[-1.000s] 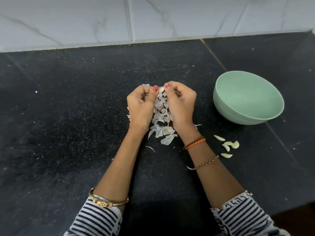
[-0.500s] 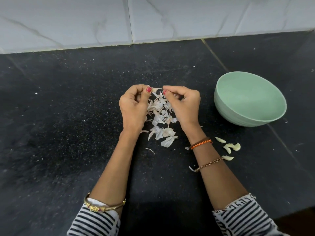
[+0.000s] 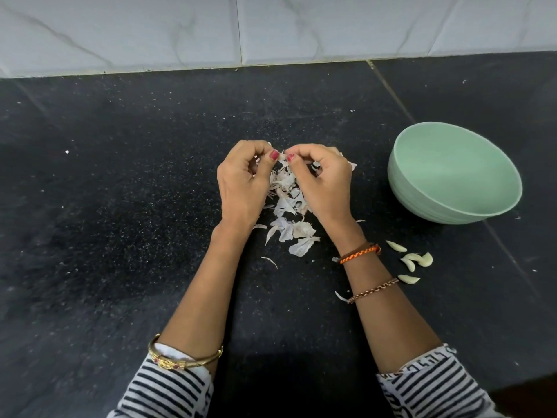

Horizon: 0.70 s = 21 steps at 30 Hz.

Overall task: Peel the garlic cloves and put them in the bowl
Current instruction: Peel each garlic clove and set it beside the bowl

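Left hand (image 3: 242,184) and right hand (image 3: 324,182) together pinched a small pale garlic clove (image 3: 282,157). Risk: it could slip (papery skin) and miss the mint-green round bowl (image 3: 434,212) to its right.

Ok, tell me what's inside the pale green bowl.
The pale green bowl shows only bare inner wall; no garlic is visible in it, though its near rim hides the bottom. Four peeled cloves lie on the black counter in front of it.

black speckled countertop (image 3: 120,206), white marble-look wall tiles (image 3: 120,28)
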{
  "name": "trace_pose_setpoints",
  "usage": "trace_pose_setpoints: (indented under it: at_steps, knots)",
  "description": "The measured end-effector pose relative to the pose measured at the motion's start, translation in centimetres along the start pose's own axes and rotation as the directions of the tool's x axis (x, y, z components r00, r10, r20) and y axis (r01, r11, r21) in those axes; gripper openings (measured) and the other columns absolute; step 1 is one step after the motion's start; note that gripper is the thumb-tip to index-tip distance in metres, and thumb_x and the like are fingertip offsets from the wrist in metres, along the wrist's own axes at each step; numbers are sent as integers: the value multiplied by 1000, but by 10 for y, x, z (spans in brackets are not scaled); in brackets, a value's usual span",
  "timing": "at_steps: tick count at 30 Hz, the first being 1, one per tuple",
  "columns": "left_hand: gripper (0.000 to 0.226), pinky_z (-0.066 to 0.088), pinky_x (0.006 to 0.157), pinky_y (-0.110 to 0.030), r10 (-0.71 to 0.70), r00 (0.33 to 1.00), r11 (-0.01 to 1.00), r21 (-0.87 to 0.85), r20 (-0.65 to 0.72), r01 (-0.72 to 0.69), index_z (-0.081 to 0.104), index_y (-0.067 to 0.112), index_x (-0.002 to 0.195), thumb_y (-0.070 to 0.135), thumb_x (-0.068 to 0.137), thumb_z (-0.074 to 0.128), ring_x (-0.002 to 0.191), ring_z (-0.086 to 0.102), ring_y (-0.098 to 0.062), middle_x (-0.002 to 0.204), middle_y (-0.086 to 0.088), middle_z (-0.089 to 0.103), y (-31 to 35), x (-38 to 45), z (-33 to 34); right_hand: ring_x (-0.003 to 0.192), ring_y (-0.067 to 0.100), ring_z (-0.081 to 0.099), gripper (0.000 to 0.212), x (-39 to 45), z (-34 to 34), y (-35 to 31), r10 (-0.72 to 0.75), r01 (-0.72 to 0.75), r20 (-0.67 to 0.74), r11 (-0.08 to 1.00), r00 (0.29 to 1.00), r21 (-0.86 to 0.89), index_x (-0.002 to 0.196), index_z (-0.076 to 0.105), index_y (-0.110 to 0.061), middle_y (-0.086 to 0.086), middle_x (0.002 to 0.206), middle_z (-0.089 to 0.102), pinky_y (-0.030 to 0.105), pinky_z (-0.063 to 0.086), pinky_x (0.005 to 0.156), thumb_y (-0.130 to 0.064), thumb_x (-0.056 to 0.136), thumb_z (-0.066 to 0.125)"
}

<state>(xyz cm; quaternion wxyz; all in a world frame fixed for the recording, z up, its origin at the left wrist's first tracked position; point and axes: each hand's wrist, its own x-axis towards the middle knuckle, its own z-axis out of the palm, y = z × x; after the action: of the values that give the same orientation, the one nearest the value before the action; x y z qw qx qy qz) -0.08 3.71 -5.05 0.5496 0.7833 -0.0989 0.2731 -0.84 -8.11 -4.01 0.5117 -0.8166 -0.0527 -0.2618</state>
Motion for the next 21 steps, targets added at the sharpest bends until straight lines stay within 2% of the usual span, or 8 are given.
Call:
trace_pose_setpoints:
  at_steps: [4,8,11,13,15,16,18,21]
  knots:
    - [12,39,65,-11,20,1000,999,31,-6,-20,66,3,85,12,87,59,68,50,4,80,9,57,-1,-1,1,84,17,59,14,-1,-1,2,-99,95,-17,985,995,-147,82,73,-14,-5,81,70,25,45,68,-16,82,59]
    - [13,43,65,-13,19,1000,999,38,-8,-18,66,2,85,13,86,59,69,51,5,81,4,60,0,-1,1,76,17,57,21,-1,0,5,-224,212,-10,933,974,-290,77,71,-15,-4,72,68,22,40,59,-25,81,52]
    - [10,42,62,-13,-67,997,997,-25,34,68,65,4,85,12,87,59,63,51,3,77,10,59,2,-1,2,74,15,53,25,-2,2,5,-240,223,-10,916,971,-334,75,69,-14,-3,68,65,18,32,54,-26,81,48]
    - [8,39,57,-13,-146,986,982,-114,78,154,64,10,82,9,88,58,56,48,3,71,13,56,4,0,2,73,15,53,23,-3,3,4,-156,145,-21,953,988,-267,73,69,-13,-4,67,65,18,33,54,-24,81,51]
    - [16,38,54,-13,-185,976,955,-212,111,205,62,18,79,6,88,58,52,44,3,68,10,56,7,2,0,65,11,52,18,-1,2,2,-11,13,19,996,1000,-88,68,67,-12,-9,60,60,24,40,57,-17,81,55]
    - [20,38,52,-13,-196,972,942,-251,127,223,62,20,78,4,89,57,52,43,2,68,7,57,8,2,-1,57,6,48,18,0,1,1,48,-48,57,999,997,7,65,65,-11,-13,54,54,24,39,55,-13,81,56]
    - [22,39,52,-13,-217,965,916,-311,146,253,63,21,78,2,89,57,53,45,2,70,4,60,12,3,-1,47,0,39,19,1,-2,-4,133,-147,97,977,986,157,65,64,-4,-15,50,48,16,33,50,-7,83,56]
    - [19,43,58,-13,-271,952,851,-427,140,305,64,15,80,-2,87,58,59,51,2,72,7,64,14,3,0,51,0,45,17,2,-4,-7,199,-203,39,958,979,204,72,67,-6,-4,59,55,13,38,51,-2,85,56]
